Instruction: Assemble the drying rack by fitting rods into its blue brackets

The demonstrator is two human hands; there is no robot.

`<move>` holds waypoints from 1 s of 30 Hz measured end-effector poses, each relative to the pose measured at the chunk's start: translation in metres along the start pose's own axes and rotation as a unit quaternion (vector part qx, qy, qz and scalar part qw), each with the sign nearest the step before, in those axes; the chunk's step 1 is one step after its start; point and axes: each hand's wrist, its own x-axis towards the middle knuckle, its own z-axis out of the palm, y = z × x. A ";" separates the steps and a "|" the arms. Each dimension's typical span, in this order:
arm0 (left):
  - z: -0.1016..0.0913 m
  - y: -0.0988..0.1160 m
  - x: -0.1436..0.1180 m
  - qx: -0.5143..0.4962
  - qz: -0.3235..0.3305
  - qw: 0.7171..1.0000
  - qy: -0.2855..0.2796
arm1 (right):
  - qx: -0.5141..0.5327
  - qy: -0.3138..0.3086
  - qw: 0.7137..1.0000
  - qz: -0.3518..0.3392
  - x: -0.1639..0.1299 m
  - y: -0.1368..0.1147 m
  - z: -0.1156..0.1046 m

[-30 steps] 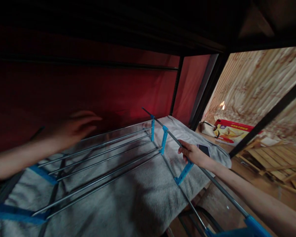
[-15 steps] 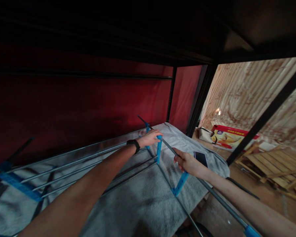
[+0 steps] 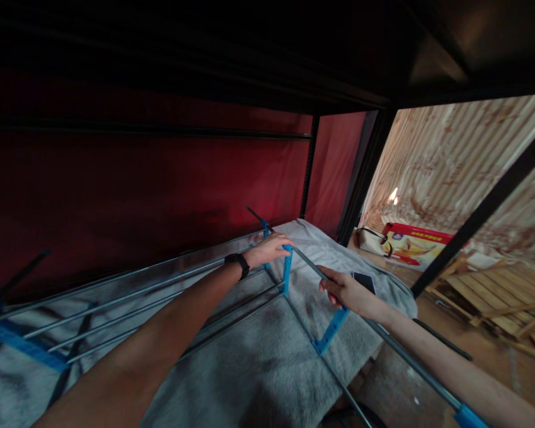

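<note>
- Writing: box (image 3: 417,249) on floor, red + yellow, w/ row of yellow chars along red band; too small to read. Dk blue logo (image 3: 397,238) nr its upper L corner, also illegible.
- Phone (image 3: 364,282), dk screen up, on gray blanket (image 3: 267,365), just past R wrist, partly hidden by it.
- Metal-tube rack (image 3: 245,317) w/ blue plastic joints sits on blanket, far rods nr red sheet (image 3: 160,190).
- R hand (image 3: 345,288): fingers clamped round rack's long steel tube (image 3: 411,362).
- L hand (image 3: 267,248), blk wristband (image 3: 238,266): fingers bent over top of blue connector (image 3: 287,274); touching, can't tell how firmly gripped.
- Edges: blanket's front edge slants down btwn rack and floor; long tube + a lower bar run out past it.
- Room: gap above both hands, up to dk upper bunk (image 3: 428,65).
- Floor, R side: slatted wood piece (image 3: 494,291) nr box.
</note>
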 end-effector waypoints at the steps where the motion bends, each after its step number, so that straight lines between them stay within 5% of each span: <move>1: 0.000 0.000 0.000 -0.001 0.001 1.000 -0.002 | -0.005 -0.004 1.000 -0.003 0.000 -0.001 0.000; 30: -0.011 0.009 0.003 0.079 -0.022 0.996 -0.039 | -0.001 -0.005 1.000 0.011 -0.001 -0.006 0.006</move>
